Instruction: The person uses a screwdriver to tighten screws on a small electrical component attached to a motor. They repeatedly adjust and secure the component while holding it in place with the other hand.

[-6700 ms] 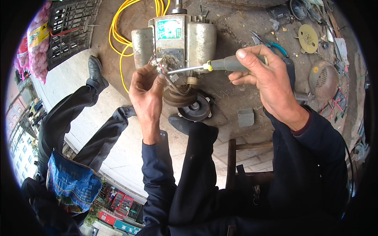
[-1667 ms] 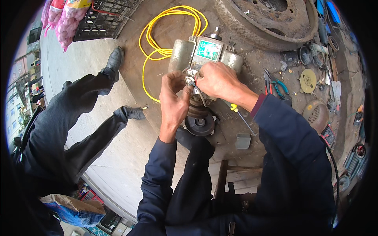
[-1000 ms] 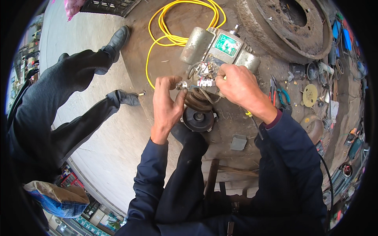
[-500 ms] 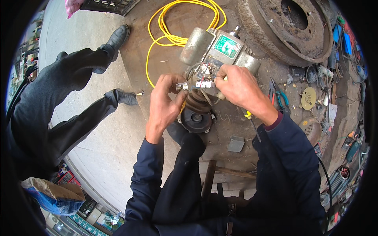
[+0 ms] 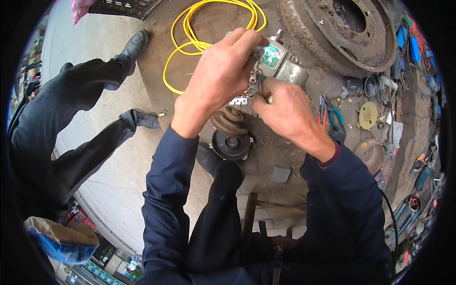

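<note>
An electric motor with a grey metal body and a green label lies on the ground ahead of me, its exposed wiring partly covered by my hands. My left hand is raised over its near left side, fingers curled and pinched by the wiring; what they hold is hidden. Close beside it, my right hand is closed around something pale, of which only a bit shows. A small white terminal block sits just below the hands. Nearer to me, a ribbed brown pulley stands above a round black base.
A coiled yellow cable and a rusty wheel rim lie beyond. Pliers with red handles and blue ones are on the right, a grey plate nearer. Another person's legs are at left.
My left hand has risen away from beside the terminal block and moved over the motor's wiring, covering part of the motor. My right hand stays near the wiring, turned slightly.
</note>
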Tool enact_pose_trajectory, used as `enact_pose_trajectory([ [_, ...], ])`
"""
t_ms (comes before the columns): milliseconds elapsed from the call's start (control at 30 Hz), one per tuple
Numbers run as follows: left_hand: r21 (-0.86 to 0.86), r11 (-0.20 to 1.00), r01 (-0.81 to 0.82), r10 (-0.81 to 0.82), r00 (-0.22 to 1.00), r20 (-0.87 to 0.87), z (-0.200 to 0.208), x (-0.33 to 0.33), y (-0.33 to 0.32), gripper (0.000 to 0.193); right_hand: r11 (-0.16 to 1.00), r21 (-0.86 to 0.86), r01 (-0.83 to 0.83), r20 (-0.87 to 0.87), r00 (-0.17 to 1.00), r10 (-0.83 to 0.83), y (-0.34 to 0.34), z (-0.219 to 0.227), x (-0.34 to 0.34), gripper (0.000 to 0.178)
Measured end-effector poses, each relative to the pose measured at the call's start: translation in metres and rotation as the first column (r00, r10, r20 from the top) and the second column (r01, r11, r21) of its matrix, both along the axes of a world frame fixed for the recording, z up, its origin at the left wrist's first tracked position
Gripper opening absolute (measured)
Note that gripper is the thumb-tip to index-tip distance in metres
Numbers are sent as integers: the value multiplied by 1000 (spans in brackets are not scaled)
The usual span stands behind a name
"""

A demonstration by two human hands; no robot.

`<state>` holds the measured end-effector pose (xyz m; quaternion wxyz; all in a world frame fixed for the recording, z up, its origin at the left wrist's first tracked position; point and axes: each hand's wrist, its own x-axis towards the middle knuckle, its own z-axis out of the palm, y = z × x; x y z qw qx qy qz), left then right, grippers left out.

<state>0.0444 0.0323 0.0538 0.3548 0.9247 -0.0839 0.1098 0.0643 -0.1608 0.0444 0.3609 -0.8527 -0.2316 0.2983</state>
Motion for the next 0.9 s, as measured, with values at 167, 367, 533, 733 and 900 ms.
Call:
enact_pose_trajectory([
  [167,56,996,71,-69,997,-42,-25,36,-4,29,976,-219,18,150,989,16,-5,-4,42,36],
  [367,-22,981,-193,193,981,0,0,-34,-11,21,958,-259,-121,248,951,187,-1,-21,47,31],
  [533,-57,952,-301,296,952,-82,1,-112,-49,27,989,-96,-112,394,908,141,-8,-30,35,23],
  [733,125,908,-399,398,917,40,-38,-128,-51,50,969,143,-200,509,855,101,-11,-24,22,7],
  [900,99,895,-435,441,896,-55,-41,-116,-45,50,936,183,-301,422,884,201,-15,-6,-11,9],
])
